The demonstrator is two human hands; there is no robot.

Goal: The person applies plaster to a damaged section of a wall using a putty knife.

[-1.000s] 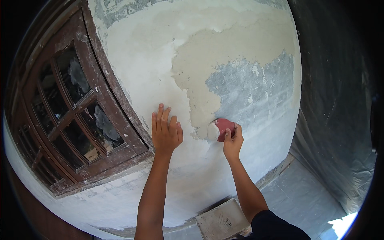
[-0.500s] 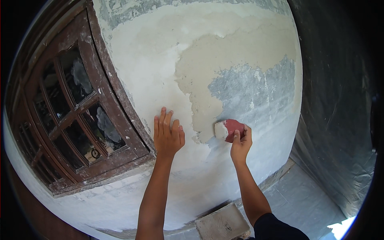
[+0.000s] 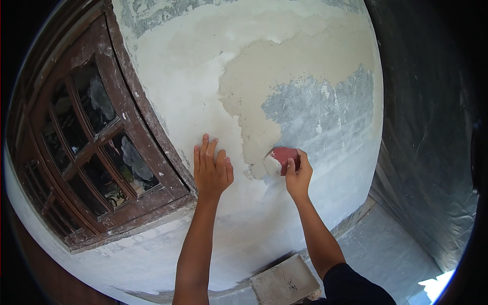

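Before me is a wall (image 3: 244, 213) with white filler, a damp beige patch (image 3: 305, 56) and bare grey areas (image 3: 325, 109). My right hand (image 3: 299, 175) grips a flat red scraper (image 3: 286, 157), its left part coated in whitish paste, against the wall at the lower edge of the beige patch. The thumb lies over the scraper's face; the other fingers are mostly hidden behind it. Left of it, my left hand (image 3: 212, 170) rests with fingers stretched out on the white surface, holding nothing.
A brown wooden window (image 3: 96, 137) with paint-spattered frame and dark panes fills the left. Below, near my right forearm, a paste-smeared tray (image 3: 284, 282) sits by the wall's foot on grey floor (image 3: 376, 249). Dark plastic sheeting (image 3: 427, 127) hangs at right.
My right hand has moved the scraper a little to the left along the wall, and the scraper has tilted slightly. My left hand stays in place on the wall.
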